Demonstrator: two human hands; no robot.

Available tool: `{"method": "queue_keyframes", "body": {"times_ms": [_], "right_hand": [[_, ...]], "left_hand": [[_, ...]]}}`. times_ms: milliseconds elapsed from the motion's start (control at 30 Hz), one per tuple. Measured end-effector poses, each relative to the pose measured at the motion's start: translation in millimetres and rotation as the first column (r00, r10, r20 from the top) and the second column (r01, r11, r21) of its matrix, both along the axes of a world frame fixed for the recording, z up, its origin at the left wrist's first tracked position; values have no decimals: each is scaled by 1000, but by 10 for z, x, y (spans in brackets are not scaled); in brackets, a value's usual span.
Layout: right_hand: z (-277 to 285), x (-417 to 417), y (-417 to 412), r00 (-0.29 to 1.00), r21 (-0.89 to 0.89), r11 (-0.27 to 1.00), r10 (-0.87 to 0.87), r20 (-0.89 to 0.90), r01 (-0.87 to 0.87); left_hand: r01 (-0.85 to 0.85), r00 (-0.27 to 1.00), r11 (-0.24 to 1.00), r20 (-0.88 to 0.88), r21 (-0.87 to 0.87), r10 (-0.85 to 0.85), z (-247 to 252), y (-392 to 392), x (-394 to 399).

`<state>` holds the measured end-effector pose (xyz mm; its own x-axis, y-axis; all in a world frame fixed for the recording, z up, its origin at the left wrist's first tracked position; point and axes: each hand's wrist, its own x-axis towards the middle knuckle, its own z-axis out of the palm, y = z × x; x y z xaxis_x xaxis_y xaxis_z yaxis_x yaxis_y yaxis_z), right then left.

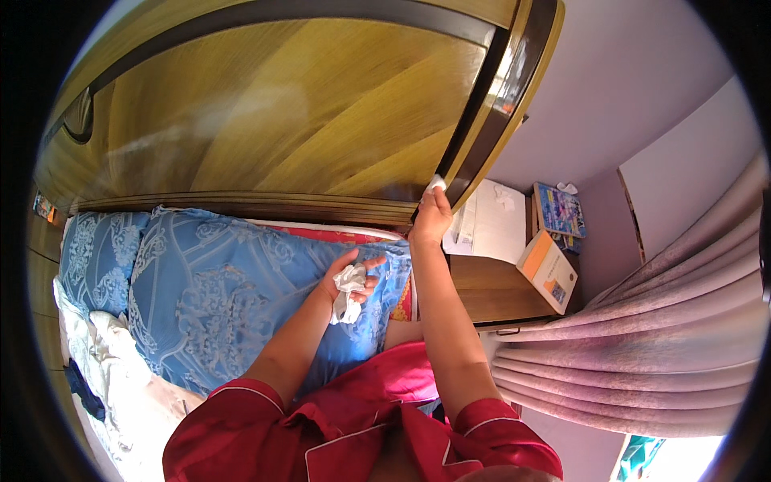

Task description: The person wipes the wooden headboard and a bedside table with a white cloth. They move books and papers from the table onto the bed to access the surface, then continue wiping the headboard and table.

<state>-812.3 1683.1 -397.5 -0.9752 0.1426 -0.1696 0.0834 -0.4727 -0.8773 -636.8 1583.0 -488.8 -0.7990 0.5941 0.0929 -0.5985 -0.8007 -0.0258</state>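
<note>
My right hand point(431, 218) reaches forward and presses a small wad of white tissue point(436, 182) against the lower right corner of a glossy wooden headboard point(289, 108), where dark trim meets the panel. Crumpled white tissue point(348, 289) sits in my left hand point(355, 278), palm turned up and fingers loosely curled around it. That hand hovers above a blue patterned pillow point(229, 295). How firmly its fingers grip cannot be seen.
On the right, a wooden nightstand point(494, 289) bears an open book point(491, 220), an orange-and-white book point(548, 271) and a stack of colourful books point(560, 208). A pinkish curtain point(632, 367) hangs beside it. Another blue pillow point(99, 259) lies at the far left.
</note>
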Motion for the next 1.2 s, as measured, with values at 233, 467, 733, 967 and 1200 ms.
{"method": "queue_keyframes", "body": {"times_ms": [233,467,733,967,1200], "right_hand": [[1703,-146,-95,706,446,814,64,-706,373],[2799,-535,-116,583,652,232,304,-753,722],[2836,-656,-216,408,491,66,466,-785,869],[2823,-594,-611,314,527,243,579,-752,814],[2818,-147,-1612,251,476,256,594,-764,842]], "left_hand": [[14,1000,1000,-2,-8,-14,-11,-9,-7],[-130,991,990,-11,53,131,302,-170,233],[-489,854,871,-229,-48,467,529,-1740,1182],[-573,789,818,-236,48,567,87,-2460,1188],[-593,789,805,-184,17,585,75,-2388,1092]]}}
